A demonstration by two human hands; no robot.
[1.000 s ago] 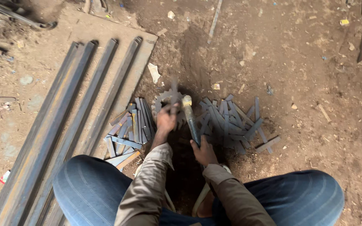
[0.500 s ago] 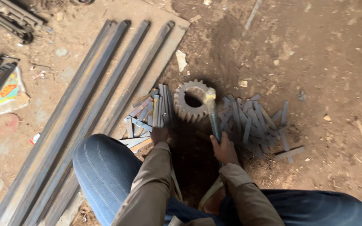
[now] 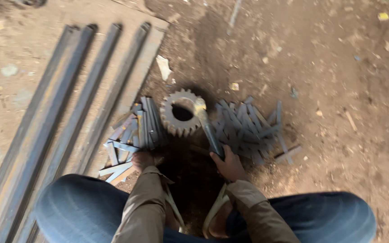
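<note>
Bare dirt floor (image 3: pixel 320 81), littered with scraps, dimly lit.

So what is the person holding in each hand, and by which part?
The right hand grips a metal-headed hammer at the lower end of its dark handle. The left hand rests by the grey flat metal strips; whether it holds one cannot be told.

One head-worn camera looks steeply down from close above the squatting person's knees onto the brown dirt ground (image 3: pixel 338 90).
</note>
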